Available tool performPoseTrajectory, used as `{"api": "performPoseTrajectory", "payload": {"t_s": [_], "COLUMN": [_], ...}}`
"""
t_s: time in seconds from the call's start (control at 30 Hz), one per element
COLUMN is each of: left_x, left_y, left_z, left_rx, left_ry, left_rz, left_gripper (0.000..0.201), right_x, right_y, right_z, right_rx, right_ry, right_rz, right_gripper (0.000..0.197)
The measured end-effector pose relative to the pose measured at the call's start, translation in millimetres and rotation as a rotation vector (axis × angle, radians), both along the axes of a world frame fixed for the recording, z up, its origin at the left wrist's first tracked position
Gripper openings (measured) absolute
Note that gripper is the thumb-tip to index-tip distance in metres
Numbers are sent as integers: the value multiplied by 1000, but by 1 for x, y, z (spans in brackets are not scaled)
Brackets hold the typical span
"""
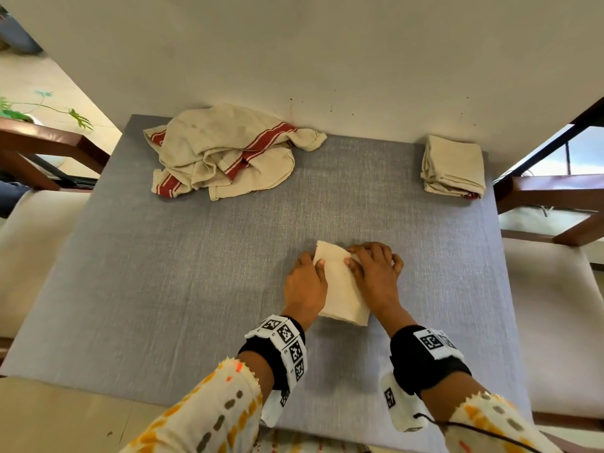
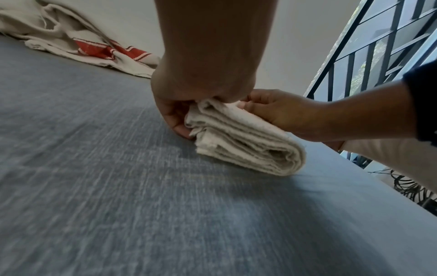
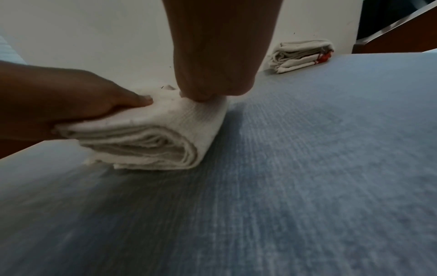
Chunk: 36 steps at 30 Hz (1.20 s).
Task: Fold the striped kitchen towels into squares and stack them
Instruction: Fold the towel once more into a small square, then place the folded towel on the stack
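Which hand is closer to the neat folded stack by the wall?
The right hand. The folded stack sits far back on the right, well beyond it. The left hand is farther off, across the folded towel that both hands grip.

So the tabletop (image 1: 163, 273) is covered in a grey-blue woven fabric and is pushed right up against a plain off-white wall (image 1: 327, 53) with a few small dark specks on it. Dark brown wooden chair frames (image 1: 555, 191) with cream seat cushions (image 1: 562, 322) sit on both sides. Off to the far left there's a bit of green plant (image 1: 19, 109). The left wrist view also catches a black metal window grille (image 2: 378, 46) with greenery behind it.
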<state>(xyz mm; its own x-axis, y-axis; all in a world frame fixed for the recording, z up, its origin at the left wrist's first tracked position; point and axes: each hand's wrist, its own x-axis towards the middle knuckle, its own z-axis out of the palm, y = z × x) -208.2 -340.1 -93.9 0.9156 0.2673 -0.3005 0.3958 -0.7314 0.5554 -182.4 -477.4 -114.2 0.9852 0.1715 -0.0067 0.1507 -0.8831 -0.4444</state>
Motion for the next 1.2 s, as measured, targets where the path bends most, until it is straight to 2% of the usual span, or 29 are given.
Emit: {"api": "performPoseTrajectory", "payload": {"t_s": [0.07, 0.17, 0.23, 0.3, 0.4, 0.47, 0.63, 0.8, 0.87, 1.0, 1.1, 1.2], "left_x": [-1, 2, 3, 1, -3, -3, -1, -4, -8, -21, -22, -22], "left_y": [-1, -5, -5, -3, 0, -2, -4, 0, 2, -1, -2, 0], "left_z": [0, -2, -8, -16, -28, -32, -33, -27, -23, -11, -5, -3], "left_rx": [-33, 112, 143, 132, 179, 226, 182, 89, 103, 54, -40, -139], "left_ry": [4, -157, -167, -110, -108, -101, -55, -2, -57, -30, 23, 59], "left_rz": [9, -222, -407, -478, -451, -431, -296, -124, -49, -22, 15, 47], "left_gripper": [43, 65, 63, 55, 63, 61, 61, 84, 85, 77, 43, 35], "right_x": [-5, -21, -35, -43, -42, -40, -39, -45, -48, -58, -58, -56], "right_y": [8, 22, 29, 29, 25, 23, 18, 6, 2, 3, 4, 4], "right_z": [0, 1, -4, -13, -22, -24, -27, -12, -6, 5, 8, 17], "right_rx": [-3, -20, -49, -80, -138, -135, -90, 132, 181, 338, 461, 677], "right_ry": [-18, -49, -2, 58, 77, 62, 78, 187, 189, 246, 349, 437], "right_rz": [-70, -121, -81, -55, -50, -40, -121, -397, -507, -568, -633, -642], "right_gripper": [57, 55, 58, 61, 57, 56, 62, 67, 61, 42, 36, 22]}}
